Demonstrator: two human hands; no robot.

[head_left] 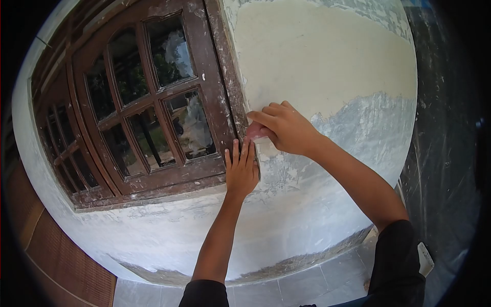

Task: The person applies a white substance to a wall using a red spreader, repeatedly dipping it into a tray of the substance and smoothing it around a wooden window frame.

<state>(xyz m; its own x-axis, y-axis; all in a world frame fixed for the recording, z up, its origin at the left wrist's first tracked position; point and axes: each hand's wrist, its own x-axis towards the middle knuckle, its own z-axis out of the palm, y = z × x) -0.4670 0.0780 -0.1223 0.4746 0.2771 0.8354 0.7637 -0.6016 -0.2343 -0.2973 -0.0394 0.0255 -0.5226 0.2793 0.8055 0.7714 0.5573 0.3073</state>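
My right hand point(286, 128) is closed on a small pinkish flat piece point(255, 131), whose exact kind I cannot make out. It is held against the seam where the brown wooden window frame point(232, 66) meets the wall. Just below, my left hand point(242, 171) lies against the frame's lower right edge with fingers stretched upward. Its fingertips come close to the pinkish piece. A thin greyish edge shows beside the left palm, too little of it to name. Cream and grey-white patches cover the wall point(327, 56).
Glass panes point(192, 123) fill the dark wooden window sash to the left. Grey floor tiles point(302, 284) run along the wall's foot. A dark sheet point(445, 128) hangs at the right, with a whitish object point(425, 260) low beside it. Reddish-brown woven matting point(66, 256) is lower left.
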